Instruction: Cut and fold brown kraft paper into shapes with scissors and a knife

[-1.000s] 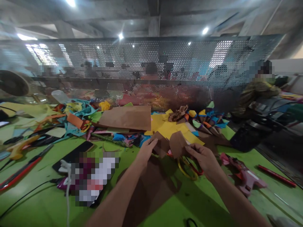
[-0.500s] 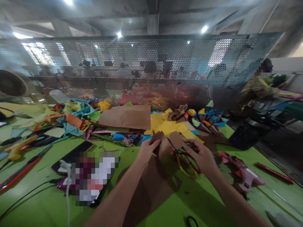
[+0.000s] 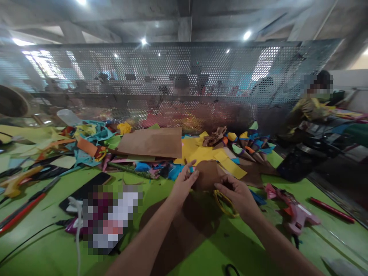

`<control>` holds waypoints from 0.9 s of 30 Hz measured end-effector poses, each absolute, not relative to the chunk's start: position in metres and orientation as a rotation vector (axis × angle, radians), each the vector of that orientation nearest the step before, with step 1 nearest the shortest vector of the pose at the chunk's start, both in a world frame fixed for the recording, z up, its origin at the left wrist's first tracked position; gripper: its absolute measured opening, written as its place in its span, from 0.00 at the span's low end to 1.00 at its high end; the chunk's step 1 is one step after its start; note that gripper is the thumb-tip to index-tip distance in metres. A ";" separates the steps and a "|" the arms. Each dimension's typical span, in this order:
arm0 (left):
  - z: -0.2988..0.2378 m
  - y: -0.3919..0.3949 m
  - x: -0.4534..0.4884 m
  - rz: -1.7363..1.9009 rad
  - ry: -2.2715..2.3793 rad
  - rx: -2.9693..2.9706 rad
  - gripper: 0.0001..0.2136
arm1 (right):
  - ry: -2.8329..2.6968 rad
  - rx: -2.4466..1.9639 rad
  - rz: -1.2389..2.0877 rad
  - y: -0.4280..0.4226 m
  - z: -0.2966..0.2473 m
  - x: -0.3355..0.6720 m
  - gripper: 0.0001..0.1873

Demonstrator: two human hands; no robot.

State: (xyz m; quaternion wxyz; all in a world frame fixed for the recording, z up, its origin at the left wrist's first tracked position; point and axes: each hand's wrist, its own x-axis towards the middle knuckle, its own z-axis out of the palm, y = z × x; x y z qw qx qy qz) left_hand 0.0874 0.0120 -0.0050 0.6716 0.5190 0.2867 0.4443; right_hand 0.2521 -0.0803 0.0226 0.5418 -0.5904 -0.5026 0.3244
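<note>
My left hand (image 3: 184, 184) pinches the left edge of a small brown paper piece (image 3: 207, 174) held just above the green table (image 3: 57, 245). My right hand (image 3: 237, 195) is closed around yellow-and-red handled scissors (image 3: 222, 201), with the blades hidden behind the brown piece. A larger brown sheet (image 3: 184, 226) lies on the table under both forearms.
Coloured paper scraps (image 3: 92, 147), a brown paper sheet (image 3: 152, 142), yellow sheets (image 3: 207, 155) and paper cones (image 3: 250, 147) crowd the far side. A pink glue gun (image 3: 293, 212) and red stick (image 3: 330, 205) lie right; a phone (image 3: 86, 188) and cables left. A perforated metal screen (image 3: 172, 76) stands behind, people beyond it.
Both hands have shifted slightly; the brown piece has turned and now covers the scissor blades. My left fingers have moved up along its edge.
</note>
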 end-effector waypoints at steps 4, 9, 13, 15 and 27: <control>0.001 0.011 0.081 1.076 0.670 1.507 0.26 | -0.858 -1.263 0.984 -0.082 0.023 0.253 0.19; 0.008 0.010 0.080 1.092 0.665 2.103 0.15 | -0.708 -1.132 1.048 -0.082 0.025 0.251 0.18; 0.008 0.011 0.082 1.104 0.585 2.082 0.07 | -0.837 -1.232 1.001 -0.081 0.025 0.255 0.17; 0.008 0.015 0.079 1.103 0.585 1.876 0.09 | -1.075 -1.422 0.870 -0.082 0.027 0.261 0.18; 0.019 0.035 0.060 1.119 0.634 1.270 0.12 | -1.840 -2.266 0.392 -0.092 0.029 0.269 0.28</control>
